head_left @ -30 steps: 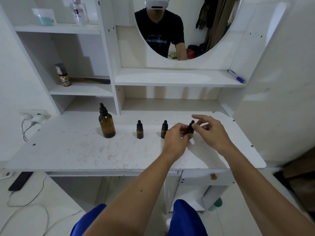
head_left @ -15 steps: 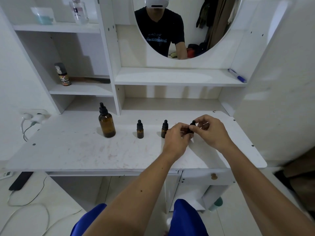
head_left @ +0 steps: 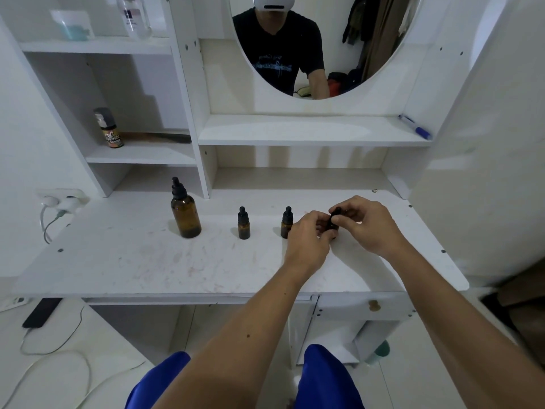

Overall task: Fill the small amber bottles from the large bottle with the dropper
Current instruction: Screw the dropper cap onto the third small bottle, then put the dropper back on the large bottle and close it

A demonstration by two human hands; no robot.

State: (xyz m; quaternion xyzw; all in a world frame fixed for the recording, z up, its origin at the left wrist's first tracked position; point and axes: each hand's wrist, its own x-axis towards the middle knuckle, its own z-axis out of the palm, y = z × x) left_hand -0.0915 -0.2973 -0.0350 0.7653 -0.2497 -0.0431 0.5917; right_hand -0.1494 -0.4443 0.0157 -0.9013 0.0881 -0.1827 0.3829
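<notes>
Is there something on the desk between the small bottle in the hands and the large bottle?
Yes. Two small capped bottles stand in a row between them: one just beside the left hand, another nearer the large bottle. The held bottle is also gripped by the right hand.

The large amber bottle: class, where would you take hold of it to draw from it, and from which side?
Grip the large amber bottle round its wide body with one hand from the left, its open side. It stands upright, so pinch the narrow black dropper cap from above with the fingers.
</notes>
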